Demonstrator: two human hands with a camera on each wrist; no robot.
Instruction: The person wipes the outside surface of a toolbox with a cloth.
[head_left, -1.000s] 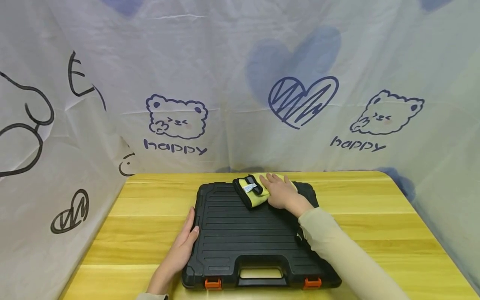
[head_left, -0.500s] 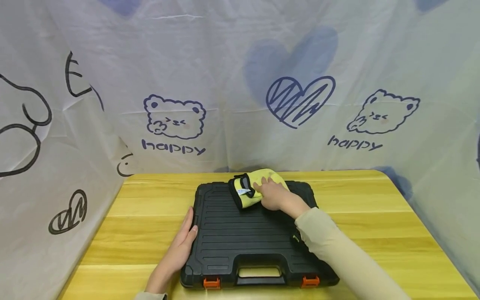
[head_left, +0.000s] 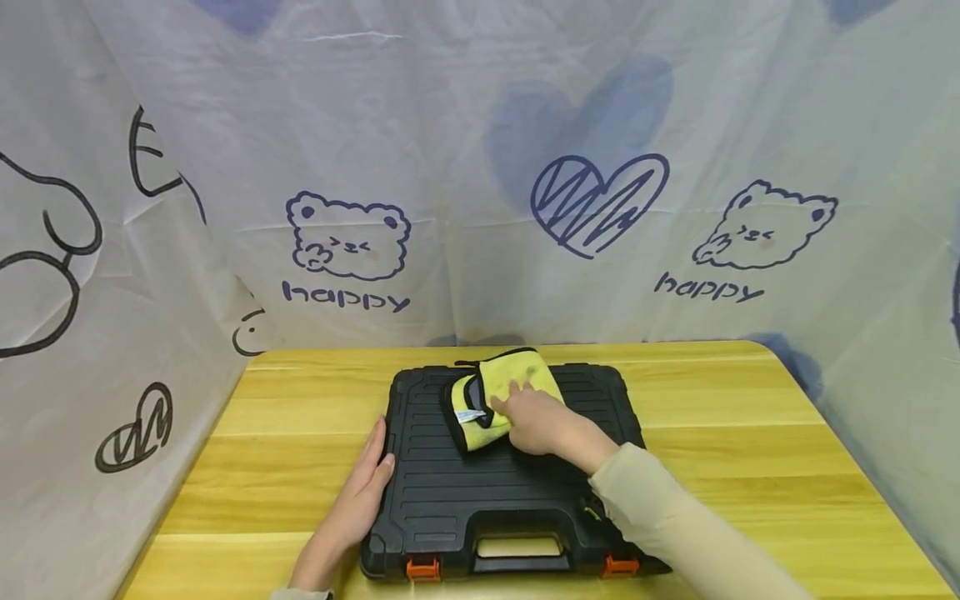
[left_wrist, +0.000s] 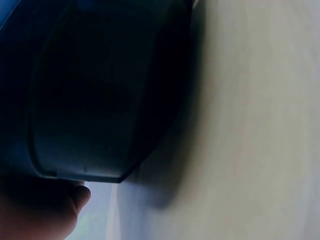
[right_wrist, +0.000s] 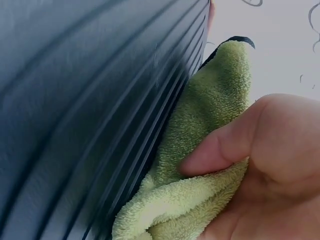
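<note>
A black hard plastic case (head_left: 442,487) with a ridged lid, a carrying handle and two orange latches lies flat on the table. My left hand (head_left: 358,493) rests along its left side, fingers straight; in the left wrist view part of this hand (left_wrist: 40,210) shows beside the dark case wall (left_wrist: 90,110). On the lid lies a folded yellow cleaning cloth (head_left: 517,375) with black edging and a small white label. My right hand (head_left: 536,421) grips the cloth, the thumb pressing into its fleecy folds (right_wrist: 210,110) in the right wrist view.
The wooden table (head_left: 300,392) extends on both sides of the case. Behind and to the left hangs a pale curtain (head_left: 450,167) printed with bears, hearts and lettering. A small dark, yellow-green item (head_left: 594,508) shows by the right sleeve.
The right hand has drawn the cloth across the lid, towards me and slightly left. Its fingers, spread flat before, now curl into the cloth. The left hand stays at the case's side.
</note>
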